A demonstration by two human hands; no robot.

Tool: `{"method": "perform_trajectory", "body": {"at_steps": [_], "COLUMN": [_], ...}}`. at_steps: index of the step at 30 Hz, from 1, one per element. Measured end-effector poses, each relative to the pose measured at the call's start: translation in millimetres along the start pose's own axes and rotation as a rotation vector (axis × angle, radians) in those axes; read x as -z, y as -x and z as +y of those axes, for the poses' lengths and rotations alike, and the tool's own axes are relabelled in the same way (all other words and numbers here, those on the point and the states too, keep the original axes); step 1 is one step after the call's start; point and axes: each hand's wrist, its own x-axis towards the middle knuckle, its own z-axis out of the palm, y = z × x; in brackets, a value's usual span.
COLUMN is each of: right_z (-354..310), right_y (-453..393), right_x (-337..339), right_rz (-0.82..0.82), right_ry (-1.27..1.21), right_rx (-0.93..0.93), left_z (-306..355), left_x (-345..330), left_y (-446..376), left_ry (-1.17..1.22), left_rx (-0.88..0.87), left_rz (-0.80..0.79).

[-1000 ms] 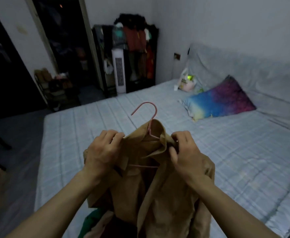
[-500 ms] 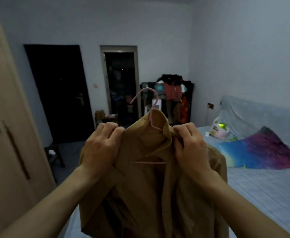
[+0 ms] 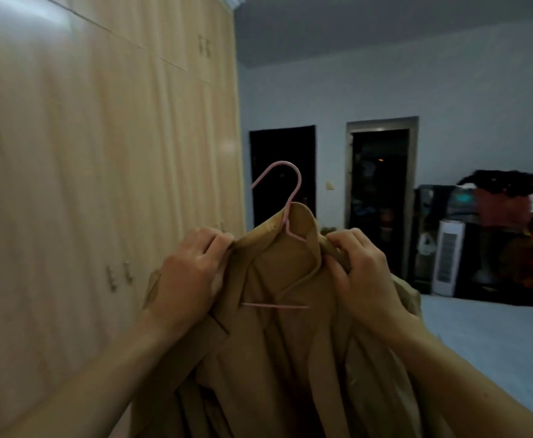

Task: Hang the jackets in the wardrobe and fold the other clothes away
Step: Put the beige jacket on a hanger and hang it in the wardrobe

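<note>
A tan jacket (image 3: 278, 358) hangs on a pink wire hanger (image 3: 285, 197) in front of me, the hook sticking up above the collar. My left hand (image 3: 189, 276) grips the jacket's left shoulder and my right hand (image 3: 358, 273) grips its right shoulder, holding it up at chest height. The wardrobe (image 3: 101, 184), light wood with closed doors and small handles (image 3: 119, 276), fills the left side of the view, just left of the jacket.
A corner of the bed (image 3: 492, 330) shows at lower right. Two dark doorways (image 3: 282, 172) stand in the far wall. A black clothes rack (image 3: 505, 235) with piled garments and a white tower fan (image 3: 447, 257) stand at the far right.
The view has swung left from the bed to the wardrobe. Both hands keep their grip on the jacket's shoulders, carrying it along at the same height.
</note>
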Motion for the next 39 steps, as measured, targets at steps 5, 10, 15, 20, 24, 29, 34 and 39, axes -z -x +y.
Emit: {"method": "perform_trajectory", "body": {"at_steps": [5, 10, 15, 20, 24, 29, 34, 39], "right_z": [-77.3, -186.2, -283.8, -351.6, -391.0, -424.3, -438.5, -436.2], "right_y": [-17.7, -15.3, 2.7, 19.0, 29.5, 44.0, 52.1, 41.0], "right_x": [-55.4, -138.2, -212.3, -260.6, -293.7, -327.6, -359.1, -385.8], "right_rz": [-0.095, -0.108, -0.105, -0.169, -0.217, -0.271, -0.343, -0.328], "right_ry": [-0.087, -0.179, -0.287, -0.414, -0.511, -0.638, -0.764, -0.852], "right_rx": [0.123, 0.216, 0.253, 0.257, 0.274, 0.249, 0.206, 0.225], "left_z": [-61.9, -140.3, -189.1, -207.3, -217.6, -225.5, -214.4, -215.9], "left_x": [85.3, 195.8, 287.3, 351.7, 385.3, 395.8, 375.5, 355.3], "left_y": [40.2, 106.3, 170.1, 206.9, 228.5, 247.9, 254.3, 248.1], "left_ry": [-0.123, -0.208, -0.34, -0.522, -0.65, -0.733, -0.81, -0.817], "left_rx": [0.027, 0.098, 0.21, 0.216, 0.26, 0.348, 0.452, 0.515], "left_rz": [-0.046, -0.118, -0.056, -0.041, -0.05, -0.065, -0.082, -0.101]}}
